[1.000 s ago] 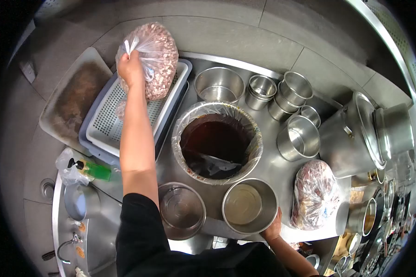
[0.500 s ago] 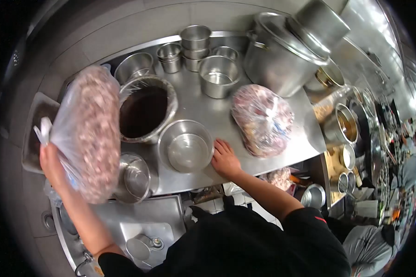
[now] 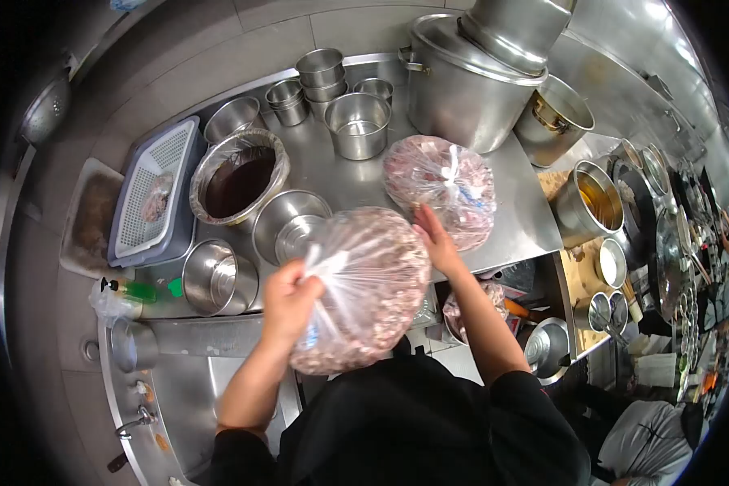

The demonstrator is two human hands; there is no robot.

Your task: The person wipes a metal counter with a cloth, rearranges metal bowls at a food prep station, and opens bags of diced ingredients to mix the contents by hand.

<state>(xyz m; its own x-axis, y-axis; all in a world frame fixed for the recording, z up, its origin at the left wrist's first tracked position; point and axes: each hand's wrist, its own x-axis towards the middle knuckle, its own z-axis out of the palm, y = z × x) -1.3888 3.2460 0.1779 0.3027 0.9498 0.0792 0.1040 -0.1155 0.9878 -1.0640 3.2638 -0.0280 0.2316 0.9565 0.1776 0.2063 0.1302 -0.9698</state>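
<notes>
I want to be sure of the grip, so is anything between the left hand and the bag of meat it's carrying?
Nothing visible. The left hand grips the knotted neck of the bag of meat directly, and the right hand lies against the bag's far side.

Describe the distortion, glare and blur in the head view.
Head view: strong fisheye, black corners, counter edges bowed; glare on the big pot and steel at top right; left hand and its bag slightly motion-blurred; right hand sharper.
</notes>
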